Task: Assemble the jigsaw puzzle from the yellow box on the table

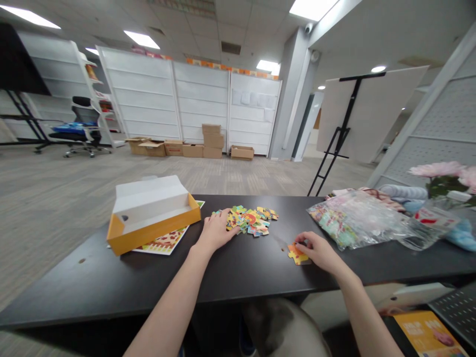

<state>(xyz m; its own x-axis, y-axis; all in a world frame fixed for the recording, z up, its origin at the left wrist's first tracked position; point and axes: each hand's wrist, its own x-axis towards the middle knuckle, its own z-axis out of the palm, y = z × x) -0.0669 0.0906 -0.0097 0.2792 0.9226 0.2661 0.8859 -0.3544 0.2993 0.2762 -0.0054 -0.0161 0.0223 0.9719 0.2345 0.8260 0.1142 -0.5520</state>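
- Left hand (pixel 215 230) is lying flat and relaxed on the tabletop (pixel 245 277), fingers apart from each other and not gripping anything, with the fingertips right at the edge of a loose pile of jigsaw pieces (pixel 249 220). Looks like it's there to stay close to the pile.
- Right hand (pixel 320 252) is curled down over a single orange and yellow jigsaw piece (pixel 297 255), off by itself to the right of the pile. The fingers are on it, but I can't tell if it's actually pinched or just pressed to the tabletop.
- The pile sits between the two hands, probably so both can reach it easily.
- An open yellow cardboard box (pixel 156 233) is on the left, its white lid folded back, and it partly covers a printed picture sheet (pixel 163 243). Seems moved aside to leave the middle free.
- A clear plastic bag (pixel 353 218) with printed contents lies on the right, near some pink flowers (pixel 439 169).
- Past the tabletop, there are stacked cardboard boxes (pixel 193 150) on the floor against white shelving panels (pixel 201 94).
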